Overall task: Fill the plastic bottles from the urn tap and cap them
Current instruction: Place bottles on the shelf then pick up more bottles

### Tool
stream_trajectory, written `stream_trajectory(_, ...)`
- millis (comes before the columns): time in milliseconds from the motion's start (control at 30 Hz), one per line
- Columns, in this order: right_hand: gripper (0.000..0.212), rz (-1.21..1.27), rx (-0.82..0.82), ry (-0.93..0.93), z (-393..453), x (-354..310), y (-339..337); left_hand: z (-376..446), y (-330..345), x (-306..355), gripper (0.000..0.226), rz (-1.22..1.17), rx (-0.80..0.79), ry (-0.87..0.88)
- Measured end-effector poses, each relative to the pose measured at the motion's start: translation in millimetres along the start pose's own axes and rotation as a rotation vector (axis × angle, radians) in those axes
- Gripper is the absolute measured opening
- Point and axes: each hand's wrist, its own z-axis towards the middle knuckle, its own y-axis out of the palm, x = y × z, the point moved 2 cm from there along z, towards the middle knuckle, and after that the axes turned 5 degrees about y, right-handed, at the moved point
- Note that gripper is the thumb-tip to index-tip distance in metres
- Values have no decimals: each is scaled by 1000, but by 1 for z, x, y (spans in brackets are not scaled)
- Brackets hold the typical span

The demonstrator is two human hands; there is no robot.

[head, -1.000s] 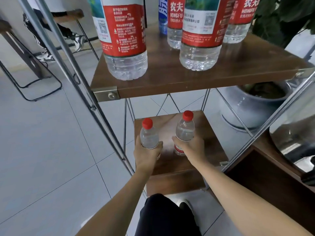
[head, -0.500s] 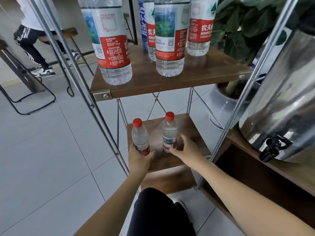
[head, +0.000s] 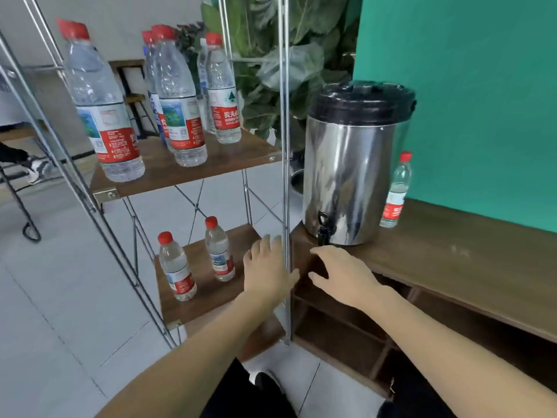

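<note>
Leftmost, beyond the rack's slanted metal legs (head: 99, 206), a dark stool frame (head: 21, 212) stands on the pale floor. Next comes the upper shelf (head: 168, 173), a brown board carrying several large capped bottles; the nearest large bottle (head: 102, 116) stands at its left near corner, and the others are grouped farther back. Below it, the lower shelf (head: 205, 285) holds two small bottles, both upright with red caps on: the left small bottle (head: 176, 268) nearer, the right small bottle (head: 219, 250) a little farther back, the two apart.

Just right of them the left hand (head: 268, 270) hangs over the shelf's right edge, fingers straight and spread, holding nothing, partly crossed by the upright chrome pole (head: 284, 176). The right hand (head: 343, 276) is beyond the pole, in front of the wooden counter (head: 452, 260), also loose-fingered and empty, just below the black tap (head: 323, 229). The two hands are near each other but not touching.

The steel urn (head: 346, 176) with its black lid stands on the counter's left end. Behind it to the right, against the green wall (head: 482, 86), a third small bottle (head: 396, 191) stands capped. Large green leaves (head: 271, 55) rise behind the pole.
</note>
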Motion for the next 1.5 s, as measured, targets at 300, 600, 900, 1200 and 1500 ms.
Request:
stream_trajectory(300,55,-224,175,286,-84,109,-99,-11,-18,140,62,74,92,401)
stream_trajectory(600,54,-163,211,483,-57,201,-129,28,2,218,64,185,40,533)
stream_trajectory(900,71,291,354,502,28,262,-119,58,46,219,53,226,31,591)
stream_trajectory(1200,72,651,337,442,81,282,-116,78,68,213,59,278,131,655)
stream_trajectory(1500,79,707,286,419,45,275,-101,85,63,202,60,240,41,598)
